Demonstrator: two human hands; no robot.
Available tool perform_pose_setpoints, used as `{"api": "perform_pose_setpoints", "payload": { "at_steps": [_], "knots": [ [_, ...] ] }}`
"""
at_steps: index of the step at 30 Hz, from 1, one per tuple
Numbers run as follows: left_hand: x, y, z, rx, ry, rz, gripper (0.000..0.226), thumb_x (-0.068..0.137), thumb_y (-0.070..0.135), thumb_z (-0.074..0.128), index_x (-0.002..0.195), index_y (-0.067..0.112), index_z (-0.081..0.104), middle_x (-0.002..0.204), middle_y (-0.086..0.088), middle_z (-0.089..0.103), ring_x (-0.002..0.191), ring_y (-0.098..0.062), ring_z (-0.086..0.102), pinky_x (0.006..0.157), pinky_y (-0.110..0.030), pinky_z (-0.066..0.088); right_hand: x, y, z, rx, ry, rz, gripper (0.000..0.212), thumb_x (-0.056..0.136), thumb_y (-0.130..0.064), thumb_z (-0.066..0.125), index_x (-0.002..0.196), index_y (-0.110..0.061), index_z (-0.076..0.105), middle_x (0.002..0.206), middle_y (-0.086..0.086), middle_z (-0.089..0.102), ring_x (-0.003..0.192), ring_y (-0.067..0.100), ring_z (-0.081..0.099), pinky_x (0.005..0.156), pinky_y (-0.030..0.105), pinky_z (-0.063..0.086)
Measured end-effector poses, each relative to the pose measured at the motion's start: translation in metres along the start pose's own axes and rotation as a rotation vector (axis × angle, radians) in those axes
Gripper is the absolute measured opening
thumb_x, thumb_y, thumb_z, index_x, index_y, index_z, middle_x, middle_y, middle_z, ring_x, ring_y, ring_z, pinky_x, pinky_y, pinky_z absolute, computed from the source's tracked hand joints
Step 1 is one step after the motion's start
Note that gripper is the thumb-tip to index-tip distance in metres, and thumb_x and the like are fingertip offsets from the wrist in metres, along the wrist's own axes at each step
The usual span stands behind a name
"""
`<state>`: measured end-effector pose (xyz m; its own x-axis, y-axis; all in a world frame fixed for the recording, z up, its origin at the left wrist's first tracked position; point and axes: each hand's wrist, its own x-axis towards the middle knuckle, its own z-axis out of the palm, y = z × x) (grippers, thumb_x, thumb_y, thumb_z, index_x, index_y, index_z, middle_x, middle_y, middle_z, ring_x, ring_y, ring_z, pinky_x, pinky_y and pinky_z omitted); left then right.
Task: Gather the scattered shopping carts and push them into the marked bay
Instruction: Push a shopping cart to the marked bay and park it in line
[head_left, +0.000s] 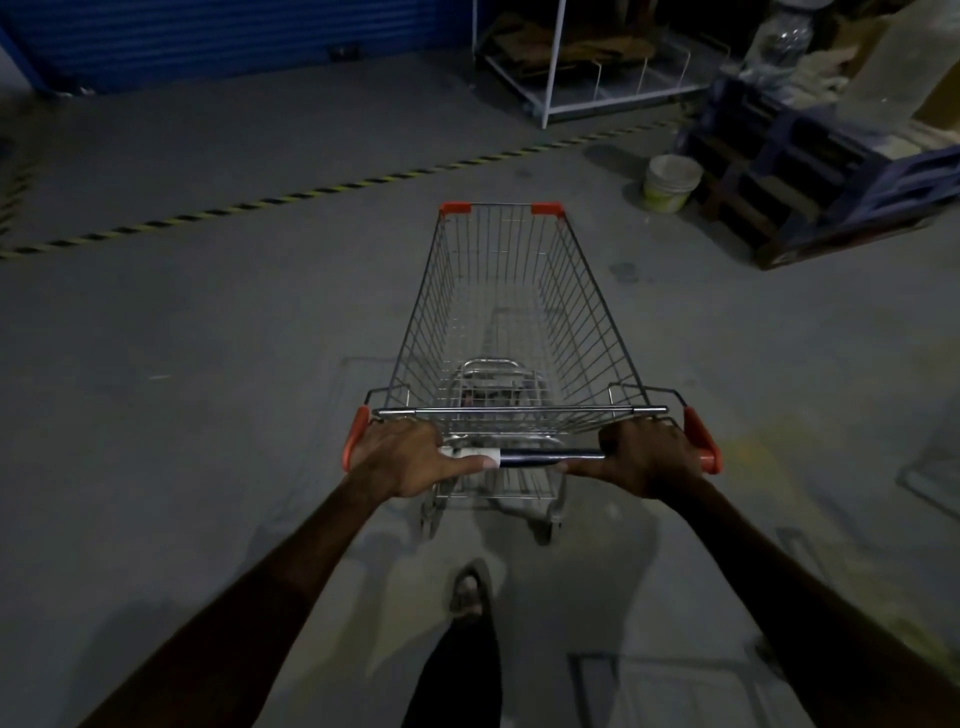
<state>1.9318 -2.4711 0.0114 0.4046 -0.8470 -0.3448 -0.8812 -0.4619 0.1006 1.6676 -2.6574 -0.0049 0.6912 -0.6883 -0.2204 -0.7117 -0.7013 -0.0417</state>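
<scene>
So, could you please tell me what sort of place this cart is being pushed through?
Probably a warehouse or store loading area: a bare concrete floor crossed by yellow-and-black hazard tape, a blue roller shutter, and stacked pallets beside a bucket.

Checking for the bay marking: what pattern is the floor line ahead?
Yellow and black diagonal stripes on the floor line, clearest in the head view.

Upright empty wire shopping cart (514, 312)
</scene>
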Motion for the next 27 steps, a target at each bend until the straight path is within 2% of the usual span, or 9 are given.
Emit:
{"api": "perform_pose_setpoints", "payload": {
  "at_steps": [5,7,11,15,18,23,27],
  "knots": [
    [0.103,-0.004,-0.039,-0.024,0.029,0.04,0.1,0.054,0.117,0.009,0.065,0.028,0.053,0.096,0.006,0.076,0.102,-0.022,0.069,0.12,-0.063,0.022,0.103,0.031,-0.022,0.001,0.017,0.001,0.103,0.053,-0.116,0.009,0.066,-0.027,0.06,0.069,-0.01,0.063,0.068,0.012,0.062,0.081,0.038,0.055],
    [0.14,-0.004,-0.056,-0.035,0.013,0.038,0.103,0.053,0.118,0.009,0.065,0.026,0.055,0.09,0.007,0.075,0.098,-0.021,0.069,0.12,-0.064,0.022,0.141,0.044,-0.031,-0.03,0.014,0.0,0.105,0.054,-0.116,0.01,0.066,-0.026,0.062,0.068,-0.01,0.064,0.069,0.014,0.064,0.08,0.037,0.055],
    [0.213,0.0,-0.086,-0.053,0.005,0.02,0.106,0.052,0.118,0.014,0.065,0.023,0.059,0.091,0.008,0.074,0.103,-0.019,0.068,0.122,-0.064,0.015,0.212,0.069,-0.046,-0.072,0.025,0.001,0.108,0.056,-0.116,0.01,0.068,-0.023,0.064,0.069,-0.008,0.065,0.071,0.016,0.066,0.078,0.035,0.055],
    [0.279,0.004,-0.111,-0.051,0.028,0.034,0.103,0.051,0.119,0.012,0.067,0.025,0.053,0.1,0.007,0.076,0.107,-0.021,0.069,0.119,-0.061,0.023,0.278,0.095,-0.06,-0.085,0.046,0.0,0.108,0.056,-0.116,0.01,0.069,-0.023,0.064,0.07,-0.007,0.067,0.074,0.018,0.067,0.078,0.036,0.055],
    [0.33,0.006,-0.13,-0.041,0.031,0.036,0.107,0.05,0.119,0.01,0.074,0.028,0.06,0.104,0.01,0.076,0.111,-0.019,0.068,0.119,-0.059,0.022,0.329,0.115,-0.07,-0.092,0.075,0.009,0.108,0.056,-0.116,0.011,0.07,-0.024,0.065,0.073,-0.007,0.069,0.077,0.019,0.069,0.078,0.037,0.055],
    [0.427,0.011,-0.164,-0.047,0.025,0.015,0.111,0.049,0.119,0.008,0.07,0.025,0.064,0.099,0.011,0.076,0.111,-0.018,0.068,0.121,-0.06,0.017,0.425,0.148,-0.095,-0.055,0.087,-0.005,0.105,0.054,-0.117,0.01,0.065,-0.024,0.059,0.068,-0.009,0.06,0.072,0.019,0.065,0.08,0.037,0.053],
    [0.504,0.012,-0.195,-0.031,0.017,-0.002,0.108,0.051,0.118,0.009,0.069,0.027,0.064,0.1,0.012,0.076,0.112,-0.018,0.067,0.122,-0.06,0.017,0.506,0.173,-0.116,-0.028,0.109,-0.031,0.1,0.053,-0.117,0.009,0.062,-0.027,0.052,0.068,-0.01,0.058,0.076,0.022,0.067,0.086,0.04,0.054]
  ]
}}
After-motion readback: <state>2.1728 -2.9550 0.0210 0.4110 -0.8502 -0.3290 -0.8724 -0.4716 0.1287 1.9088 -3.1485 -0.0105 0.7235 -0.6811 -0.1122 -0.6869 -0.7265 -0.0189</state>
